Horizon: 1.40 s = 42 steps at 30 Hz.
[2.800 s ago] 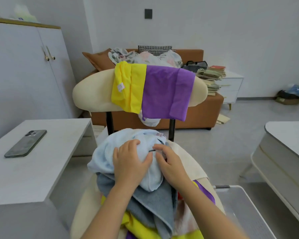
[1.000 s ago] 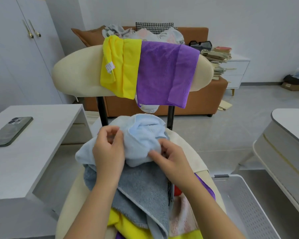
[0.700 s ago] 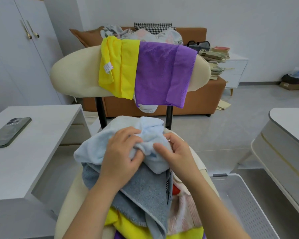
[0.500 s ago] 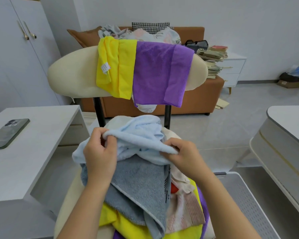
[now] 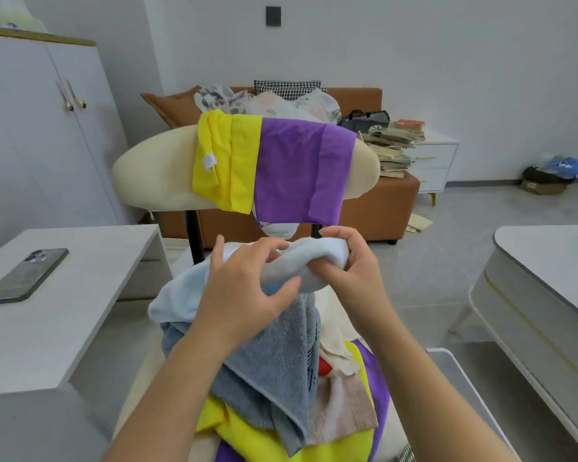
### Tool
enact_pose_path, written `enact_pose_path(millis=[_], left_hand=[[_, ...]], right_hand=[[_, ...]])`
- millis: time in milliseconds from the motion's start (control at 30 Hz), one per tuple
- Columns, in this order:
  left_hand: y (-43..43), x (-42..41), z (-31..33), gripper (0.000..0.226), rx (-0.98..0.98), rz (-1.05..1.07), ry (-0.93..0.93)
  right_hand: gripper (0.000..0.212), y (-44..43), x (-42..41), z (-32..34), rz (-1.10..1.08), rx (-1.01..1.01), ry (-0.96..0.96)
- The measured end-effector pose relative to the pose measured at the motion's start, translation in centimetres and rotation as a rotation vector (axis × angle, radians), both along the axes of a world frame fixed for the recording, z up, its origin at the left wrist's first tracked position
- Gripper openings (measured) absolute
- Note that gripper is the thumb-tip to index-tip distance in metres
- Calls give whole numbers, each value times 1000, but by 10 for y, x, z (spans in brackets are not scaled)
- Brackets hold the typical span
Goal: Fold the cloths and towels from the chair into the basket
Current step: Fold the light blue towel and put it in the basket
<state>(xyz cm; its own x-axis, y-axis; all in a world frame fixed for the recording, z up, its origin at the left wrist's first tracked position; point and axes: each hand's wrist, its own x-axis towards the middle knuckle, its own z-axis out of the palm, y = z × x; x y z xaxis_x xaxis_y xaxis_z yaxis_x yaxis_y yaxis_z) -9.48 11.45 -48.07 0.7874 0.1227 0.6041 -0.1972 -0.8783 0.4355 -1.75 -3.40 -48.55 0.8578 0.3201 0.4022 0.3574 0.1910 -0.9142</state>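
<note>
A light blue towel [image 5: 181, 295] lies on top of the pile on the cream chair [image 5: 151, 175]. My right hand [image 5: 351, 271] grips a bunched end of it, lifted a little above the pile. My left hand [image 5: 244, 288] is against the same towel with spread fingers, thumb and fingertips touching its fold. Under it lie a grey towel [image 5: 274, 368], a yellow cloth [image 5: 247, 435], a beige cloth [image 5: 347, 408] and a purple cloth [image 5: 377, 378]. A yellow cloth [image 5: 227, 161] and a purple cloth [image 5: 301, 171] hang over the chair back. The white basket [image 5: 447, 358] shows at lower right.
A white table [image 5: 80, 288] with a dark phone [image 5: 27, 275] stands to the left. Another white table [image 5: 548, 281] is on the right. Behind the chair are a brown sofa [image 5: 374, 201] with laundry, stacked books [image 5: 394, 145] and a white cupboard [image 5: 47, 128].
My right hand has lifted the blue towel's end higher and bunched it. My left hand let go of the towel's left edge and moved right. The view tilted up.
</note>
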Motion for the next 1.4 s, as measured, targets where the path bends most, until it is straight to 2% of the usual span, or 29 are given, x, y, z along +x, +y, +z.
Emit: enact_pose_path(millis=[67,133,200,267,333,433,533,600,667,733,800,933,1000,1067,1133,1167,1233,1333,1400], left_hand=[[-8,0,21,29,4,-32,-23],[-12,-2,51,10,-186,-57,-148],[-12,-5,87,17,-331,-70,-247],[-14,-9,126,24,-380,-112,-250],[-13,-9,159,10,-366,-139,-194],[-7,-10,203,15,-207,-63,-20],[-9,-20,239,11,-227,-112,134],[-18,-21,257,23,-262,-211,215],[-23,-20,275,28,-182,-167,91],[-24,-21,296,22,-113,-47,-77],[-22,-25,317,20,-45,47,-152],[-14,-30,349,25,-38,181,-297],[-5,-31,362,32,-79,289,-384],[8,-34,370,38,-69,405,-392],[21,-38,371,43,-44,509,-288],[27,-39,370,46,-43,541,-205],[32,-39,366,44,-135,557,-53],[24,-39,365,32,-608,346,63],[23,-32,373,38,-824,120,-97]], right_hand=[[34,-1,-7,27,-66,-27,-105],[37,-7,-10,55,-129,-38,-187],[36,-14,-8,81,-183,-118,-237],[17,-20,-1,103,-247,-324,-309],[17,-21,5,122,-258,-408,-316],[16,-26,-3,163,-220,-302,-228],[20,-26,-13,206,-219,-310,-346],[17,-20,-19,229,-225,-334,-447],[12,-16,-26,251,-289,-384,-546],[15,-20,-33,270,-320,-403,-623],[20,-27,-35,285,-290,-533,-643],[33,-44,-25,296,-340,-1046,-580],[34,-56,-15,296,-425,-1167,-516],[31,-72,-3,295,-523,-1217,-434],[29,-85,4,296,-564,-1156,-317],[28,-87,5,298,-547,-1062,-250],[23,-83,2,305,-436,-724,-66],[15,-67,-5,320,-249,-237,161],[20,-58,-3,334,-232,-53,125]])
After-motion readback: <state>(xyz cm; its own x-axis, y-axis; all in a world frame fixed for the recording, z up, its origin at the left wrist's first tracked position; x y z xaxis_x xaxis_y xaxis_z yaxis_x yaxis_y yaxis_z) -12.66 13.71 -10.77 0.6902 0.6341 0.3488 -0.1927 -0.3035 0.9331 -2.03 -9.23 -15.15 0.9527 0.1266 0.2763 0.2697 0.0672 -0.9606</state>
